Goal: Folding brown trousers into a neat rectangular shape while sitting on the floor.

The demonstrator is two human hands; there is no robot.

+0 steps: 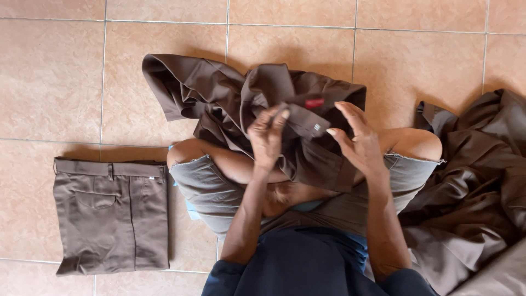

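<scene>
I sit cross-legged on a tiled floor with crumpled brown trousers over my knees. My left hand pinches the waistband near its red label, fingers closed on the cloth. My right hand holds the same waistband a little to the right, with its fingers spread around the fabric. The rest of the garment drapes forward over my legs and onto the floor.
A folded pair of brown trousers lies flat on the floor at my left. A loose heap of brown garments sits at my right, against my knee. Beige floor tiles stretch ahead.
</scene>
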